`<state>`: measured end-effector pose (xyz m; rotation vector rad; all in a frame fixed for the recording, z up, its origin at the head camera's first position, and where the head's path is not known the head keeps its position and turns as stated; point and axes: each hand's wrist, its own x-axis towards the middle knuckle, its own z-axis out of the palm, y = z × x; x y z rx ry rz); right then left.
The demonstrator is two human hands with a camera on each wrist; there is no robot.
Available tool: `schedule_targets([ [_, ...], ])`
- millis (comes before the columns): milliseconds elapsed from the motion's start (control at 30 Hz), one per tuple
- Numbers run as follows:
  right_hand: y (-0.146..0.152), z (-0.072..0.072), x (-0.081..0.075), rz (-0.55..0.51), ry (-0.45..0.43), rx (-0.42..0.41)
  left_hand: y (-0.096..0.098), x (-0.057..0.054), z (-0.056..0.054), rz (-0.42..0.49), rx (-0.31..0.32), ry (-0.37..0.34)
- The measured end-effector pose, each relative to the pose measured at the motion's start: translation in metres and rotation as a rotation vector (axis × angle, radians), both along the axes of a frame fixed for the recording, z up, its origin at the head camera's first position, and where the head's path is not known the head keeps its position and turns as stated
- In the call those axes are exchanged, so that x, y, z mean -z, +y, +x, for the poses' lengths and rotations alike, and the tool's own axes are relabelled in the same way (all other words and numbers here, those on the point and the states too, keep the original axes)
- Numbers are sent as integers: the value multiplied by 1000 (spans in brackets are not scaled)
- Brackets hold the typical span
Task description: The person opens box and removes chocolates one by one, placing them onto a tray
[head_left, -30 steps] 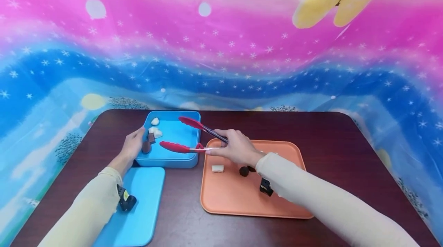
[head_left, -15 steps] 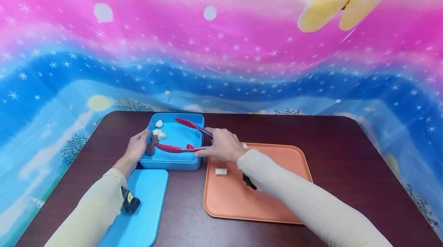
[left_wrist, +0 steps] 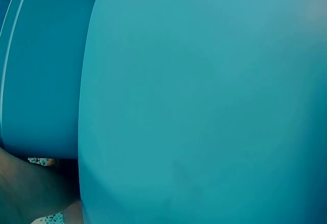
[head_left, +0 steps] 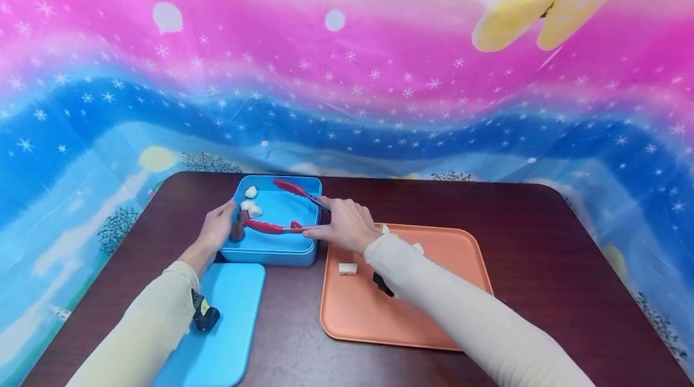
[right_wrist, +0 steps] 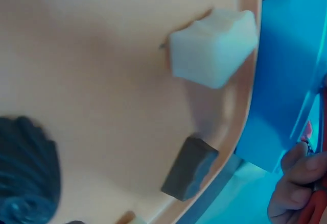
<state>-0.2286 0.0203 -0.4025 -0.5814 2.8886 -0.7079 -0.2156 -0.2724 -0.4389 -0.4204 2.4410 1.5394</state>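
Observation:
In the head view my left hand grips the left side of an open blue box. My right hand holds red-tipped tongs spread over the box. Their lower tip overlaps the edge of a square brown chocolate; the upper tip is over the far part of the box. A rounded brown chocolate and several white pieces lie along the box's left side. The right wrist view catches my right fingers around the tongs at its edge.
Right of the box lies an orange tray with a white block. The right wrist view also shows a dark ridged piece and a brown block on it. A flat blue lid lies under my left forearm.
My right hand has moved left with the tongs, bringing the lower tip across to the brown chocolate. The left hand stays at the box. The view has shifted slightly.

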Motion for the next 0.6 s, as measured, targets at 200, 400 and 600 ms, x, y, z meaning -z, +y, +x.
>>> schedule_targets([
  [200, -7, -1, -7, 49, 22, 5, 3, -1, -3, -6, -7, 7],
  [400, -19, 1, -5, 126, 67, -42, 2, -1, -4, -15, -12, 3],
  [600, -25, 3, -2, 169, 92, -85, 1, 0, -3, -14, -19, -4],
])
